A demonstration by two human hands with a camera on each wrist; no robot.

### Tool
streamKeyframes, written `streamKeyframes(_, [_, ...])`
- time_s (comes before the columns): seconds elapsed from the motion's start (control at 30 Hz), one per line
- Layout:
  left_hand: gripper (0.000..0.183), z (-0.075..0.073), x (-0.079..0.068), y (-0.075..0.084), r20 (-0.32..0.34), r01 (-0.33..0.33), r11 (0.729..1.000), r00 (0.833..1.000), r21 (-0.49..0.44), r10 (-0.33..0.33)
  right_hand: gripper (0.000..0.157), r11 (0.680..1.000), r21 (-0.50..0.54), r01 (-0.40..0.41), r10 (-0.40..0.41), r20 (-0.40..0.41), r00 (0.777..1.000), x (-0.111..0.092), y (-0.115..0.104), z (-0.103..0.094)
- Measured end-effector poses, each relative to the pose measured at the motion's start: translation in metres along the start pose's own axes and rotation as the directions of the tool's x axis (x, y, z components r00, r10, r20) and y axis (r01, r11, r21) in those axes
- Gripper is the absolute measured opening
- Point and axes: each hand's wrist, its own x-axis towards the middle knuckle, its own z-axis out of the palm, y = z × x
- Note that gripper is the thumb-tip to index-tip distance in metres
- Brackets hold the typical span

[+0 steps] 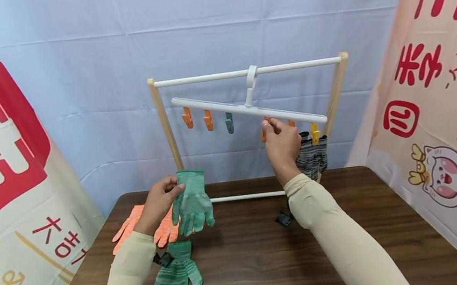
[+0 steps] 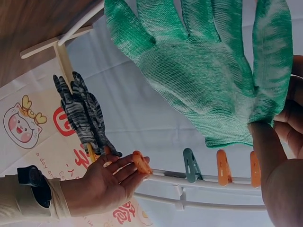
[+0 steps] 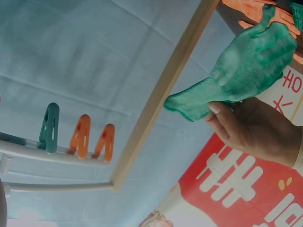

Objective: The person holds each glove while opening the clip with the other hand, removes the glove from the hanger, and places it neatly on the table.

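Note:
My left hand (image 1: 161, 202) pinches a green glove (image 1: 192, 198) by its cuff, and the glove's fingers hang downward. With its fingertips, my right hand (image 1: 282, 143) holds an orange clothespin (image 2: 142, 162) on the white hanger (image 1: 211, 105), which tilts down to the right. Left of that hand, a green clothespin (image 1: 229, 122) and two orange clothespins (image 1: 208, 120) hang with nothing in them. A yellow clothespin (image 1: 315, 133) near the hanger's right end holds grey-black gloves (image 1: 312, 158), partly hidden by my right hand.
The hanger hooks over the white top bar (image 1: 204, 78) of a wood-sided rack (image 1: 165, 126). On the brown table (image 1: 259, 261) lie another green glove (image 1: 174, 280) and orange gloves (image 1: 166, 229), partly covered by my left arm. Printed curtains flank the table.

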Motion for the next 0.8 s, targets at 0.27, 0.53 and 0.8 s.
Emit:
streamKeyframes(0.27, [0.028,-0.011,-0.012,-0.011,-0.023,0.061,0.997,0.998,0.038,-0.06,0.031,1.0,0.008,0.001,-0.001,0.006,1.0,-0.001,0.0,0.0])
streamKeyframes(0.53, [0.029,-0.019,-0.022,-0.018,-0.031,0.097,0.994,0.995,0.05,-0.095,0.031,1.0,0.018,-0.005,0.005,0.013,1.0,-0.001,0.0,-0.001])
streamKeyframes(0.8, [0.034,-0.025,-0.026,-0.025,-0.047,0.135,0.982,0.99,0.129,-0.13,0.031,1.0,0.018,-0.001,0.0,0.015,1.0,-0.001,0.001,0.0])
